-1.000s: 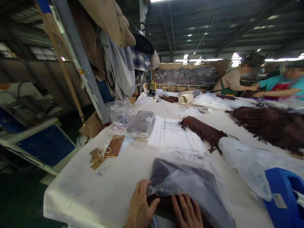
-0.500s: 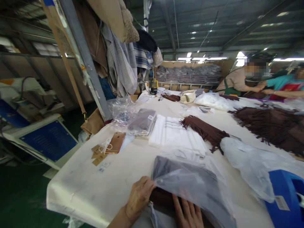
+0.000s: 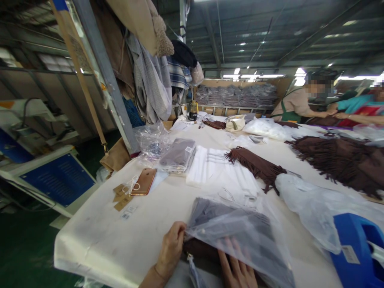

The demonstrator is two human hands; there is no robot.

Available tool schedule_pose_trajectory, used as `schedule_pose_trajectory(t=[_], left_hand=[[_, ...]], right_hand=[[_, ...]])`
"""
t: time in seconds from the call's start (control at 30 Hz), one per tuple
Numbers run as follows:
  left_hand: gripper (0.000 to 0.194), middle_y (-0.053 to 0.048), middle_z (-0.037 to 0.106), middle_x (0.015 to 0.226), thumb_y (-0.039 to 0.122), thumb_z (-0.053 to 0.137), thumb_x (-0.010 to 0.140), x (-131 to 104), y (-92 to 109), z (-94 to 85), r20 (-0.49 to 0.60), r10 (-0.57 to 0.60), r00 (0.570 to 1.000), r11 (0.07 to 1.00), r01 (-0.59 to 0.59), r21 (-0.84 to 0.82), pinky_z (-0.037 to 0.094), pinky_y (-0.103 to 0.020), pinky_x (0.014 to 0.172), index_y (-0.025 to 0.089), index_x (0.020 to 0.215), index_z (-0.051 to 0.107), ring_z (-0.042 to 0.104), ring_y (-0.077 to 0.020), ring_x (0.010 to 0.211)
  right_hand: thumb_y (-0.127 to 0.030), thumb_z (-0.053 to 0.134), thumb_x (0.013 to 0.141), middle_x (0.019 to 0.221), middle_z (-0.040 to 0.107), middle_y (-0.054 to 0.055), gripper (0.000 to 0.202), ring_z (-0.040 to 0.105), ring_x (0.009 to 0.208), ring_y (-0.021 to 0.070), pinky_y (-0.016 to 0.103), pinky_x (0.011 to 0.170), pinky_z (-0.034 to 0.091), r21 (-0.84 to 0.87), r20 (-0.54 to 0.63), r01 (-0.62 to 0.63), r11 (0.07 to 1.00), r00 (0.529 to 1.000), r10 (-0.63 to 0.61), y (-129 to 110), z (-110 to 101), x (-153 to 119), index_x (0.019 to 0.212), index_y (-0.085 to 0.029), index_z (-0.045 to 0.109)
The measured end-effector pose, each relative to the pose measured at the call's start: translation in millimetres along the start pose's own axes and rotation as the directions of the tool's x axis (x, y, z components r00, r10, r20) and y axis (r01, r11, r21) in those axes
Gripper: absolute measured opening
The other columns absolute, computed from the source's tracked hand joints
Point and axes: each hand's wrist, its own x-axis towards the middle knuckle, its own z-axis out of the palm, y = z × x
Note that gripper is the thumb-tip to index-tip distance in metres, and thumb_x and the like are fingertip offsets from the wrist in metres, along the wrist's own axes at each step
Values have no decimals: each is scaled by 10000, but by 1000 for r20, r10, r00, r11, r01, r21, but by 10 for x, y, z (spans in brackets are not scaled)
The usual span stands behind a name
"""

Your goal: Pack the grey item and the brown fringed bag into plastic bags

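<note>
A clear plastic bag (image 3: 258,236) lies at the near edge of the table, with folded dark brown fabric (image 3: 199,249) inside it that looks grey through the film. Closed in a pinch, my left hand (image 3: 171,250) grips the bag's edge at its open left end. My right hand (image 3: 237,266) reaches under the film and lies flat on the brown fabric, fingers stretched out. Beyond the bag sits a white striped cloth (image 3: 219,166), and a rolled brown fringed scarf (image 3: 256,164) rests beside it.
Left are a phone (image 3: 144,182), brown tags (image 3: 121,196) and a bagged grey item (image 3: 177,154). A blue plastic container (image 3: 357,244) and loose plastic bags (image 3: 312,204) stand right. More brown fringed scarves (image 3: 345,156) lie farther back, near two people (image 3: 295,102). A metal post (image 3: 105,76) rises left.
My left hand has shifted slightly left with the bag's edge, its fingers still pinched. My right hand stays under the film. The whole view has moved a little.
</note>
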Motion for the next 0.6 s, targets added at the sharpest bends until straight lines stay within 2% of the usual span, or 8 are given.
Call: schedule_pose_trajectory(t=[0.1, 0.17, 0.27, 0.33, 0.43, 0.47, 0.53, 0.6], left_hand=[[143, 5, 630, 654, 282, 429, 765, 121, 8, 43, 20, -134, 991, 988, 135, -70, 507, -235, 568, 205, 825, 533, 629, -145, 591], [192, -4, 642, 666, 305, 458, 719, 189, 44, 58, 51, -192, 980, 975, 196, -101, 508, -253, 591, 192, 831, 567, 636, -160, 615], [181, -9, 631, 654, 317, 462, 689, 216, 147, 51, 92, -229, 969, 963, 239, -123, 489, -262, 620, 197, 693, 597, 623, -171, 650], [190, 9, 590, 596, 337, 456, 696, 177, 227, 26, 140, -262, 955, 945, 284, -162, 466, -247, 558, 202, 647, 581, 590, -161, 592], [196, 46, 499, 511, 376, 473, 712, 37, 321, -32, 218, -337, 916, 881, 389, -269, 415, -219, 442, 208, 645, 546, 510, -131, 462], [196, 48, 491, 520, 378, 481, 727, -32, 340, -51, 222, -337, 915, 871, 393, -294, 412, -212, 437, 208, 651, 544, 500, -123, 455], [197, 38, 507, 577, 358, 472, 780, -203, 357, -76, 169, -289, 942, 892, 329, -309, 415, -194, 451, 211, 683, 559, 501, -108, 470], [207, 31, 523, 624, 328, 438, 843, -405, 352, -69, 102, -214, 971, 928, 235, -288, 407, -174, 448, 222, 729, 574, 489, -90, 461]], right_hand=[[-45, 383, 772, 1164, 633, 130, 512, 252, 1342, 352, 516, 942, 380, -39, 21, 5, 999, 1000, -4, 30, -1, 7, 1244, -188, 524], [-38, 382, 763, 1154, 635, 144, 573, 235, 1343, 370, 506, 884, 421, -62, 27, -6, 998, 1000, 8, 50, 10, 11, 1313, -179, 458], [-31, 380, 752, 1197, 607, 171, 678, 233, 1335, 395, 530, 854, 443, -92, 29, -54, 994, 998, 56, 78, 35, 26, 1413, -158, 301], [-34, 376, 754, 1313, 504, 205, 697, 259, 1320, 410, 536, 852, 449, -115, 15, -82, 990, 996, 84, 100, 45, 32, 1431, -136, 246], [-40, 354, 767, 1456, 274, 209, 692, 301, 1306, 404, 492, 838, 471, -121, -18, -90, 989, 996, 88, 138, 41, 4, 1439, -126, 214], [-38, 345, 771, 1475, 231, 192, 692, 322, 1300, 393, 470, 833, 478, -113, -21, -87, 990, 996, 85, 150, 36, -16, 1441, -137, 207], [-37, 331, 780, 1480, 237, 165, 686, 386, 1271, 368, 434, 830, 484, -96, -9, -87, 992, 996, 86, 176, 30, -59, 1443, -164, 206], [-51, 324, 796, 1422, 368, 175, 663, 480, 1201, 350, 422, 822, 486, -85, 3, -81, 993, 997, 81, 204, 41, -82, 1441, -161, 217]])
